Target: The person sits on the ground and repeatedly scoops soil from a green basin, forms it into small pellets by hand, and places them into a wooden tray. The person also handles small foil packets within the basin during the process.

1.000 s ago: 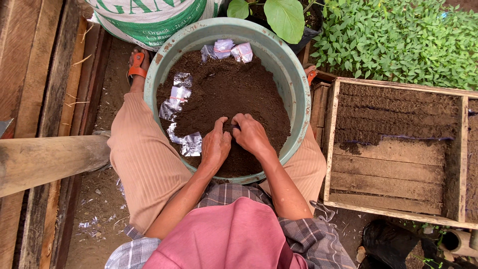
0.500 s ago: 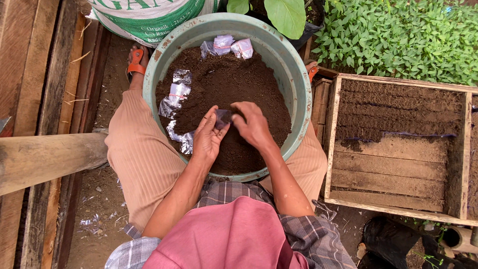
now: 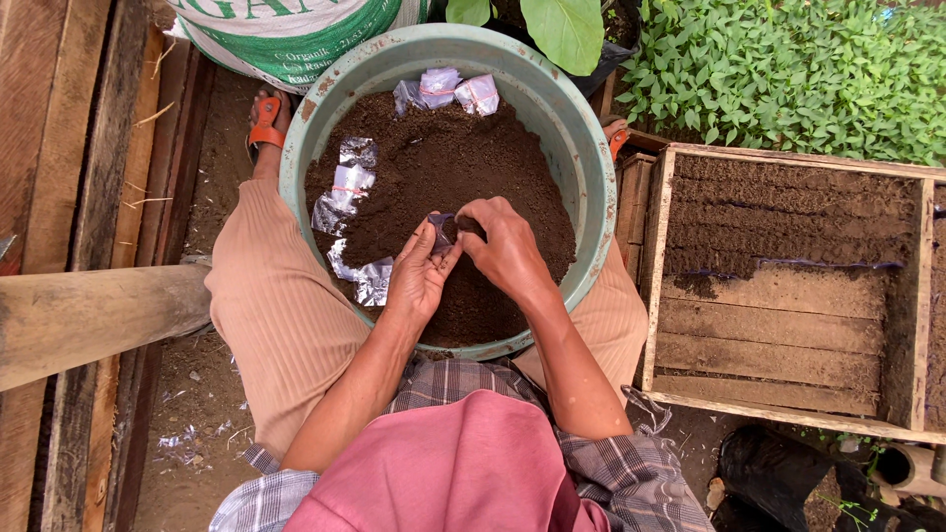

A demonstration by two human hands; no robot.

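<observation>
Single view, worn on the head, looking almost straight down over a pink-clothed chest and both forearms. Close enough to fill mid-frame with the round green plastic basin of dark soil (image 3: 591,177) held between the knees. Top of frame facing forward, toward leafy green seedlings (image 3: 788,79); shallow wooden tray (image 3: 788,325) at right.

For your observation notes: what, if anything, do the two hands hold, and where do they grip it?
The left hand cradles a small clear plastic bag by its side; the right hand pinches at its open top, fingertips soiled.
</observation>
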